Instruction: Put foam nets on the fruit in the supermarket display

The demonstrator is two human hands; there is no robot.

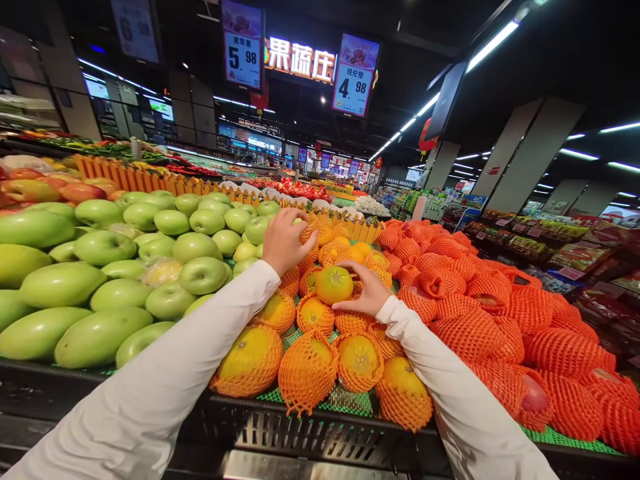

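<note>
My right hand has its thumb and fingers around the side of a bare orange, which shows no foam net on its visible side. My left hand is raised just behind and left of it, fingers curled, thumb stretched to the right. A small yellow-green patch shows at its fingertips; what it grips, if anything, is mostly hidden. Below both hands lie several oranges in orange foam nets, among them a netted orange near the front edge. They rest on green mesh in a black crate.
Several green apples are piled on the left, with red-yellow fruit behind. Fruit in red foam nets fills the right. An orange picket edging runs along the back. Price screens hang overhead; packaged goods stand at far right.
</note>
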